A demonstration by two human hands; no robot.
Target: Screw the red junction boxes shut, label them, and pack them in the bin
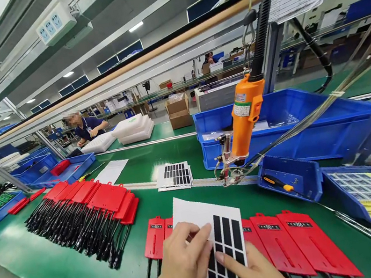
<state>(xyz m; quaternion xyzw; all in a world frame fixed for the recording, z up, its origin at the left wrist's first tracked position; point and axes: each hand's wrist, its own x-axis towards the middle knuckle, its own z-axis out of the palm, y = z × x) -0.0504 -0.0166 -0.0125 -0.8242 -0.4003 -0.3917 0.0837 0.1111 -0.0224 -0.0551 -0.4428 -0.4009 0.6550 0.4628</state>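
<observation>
A white sheet of black rectangular stickers [226, 227] is tilted up in front of me, over a row of red flat housings [298, 245]. My right hand [252, 272] grips the sheet from its right edge, thumb across the front. Over the sheet's left part, my left hand [185, 262] has thumb and forefinger pinched together beside the stickers. Whatever is between those fingertips is too small or hidden to make out. The upper left of the sheet shows bare white backing. The housings carry small dark display windows and black cables, and some are partly covered by the sheet and hands.
Stacked red housings with black cables [106, 197] lie left on the green bench [7, 244]. More sticker sheets [174, 176] lie ahead. An orange electric screwdriver [246, 109] hangs before a large blue bin [299, 139]. Blue trays [314, 176] stand right; a person [89, 128] sits far left.
</observation>
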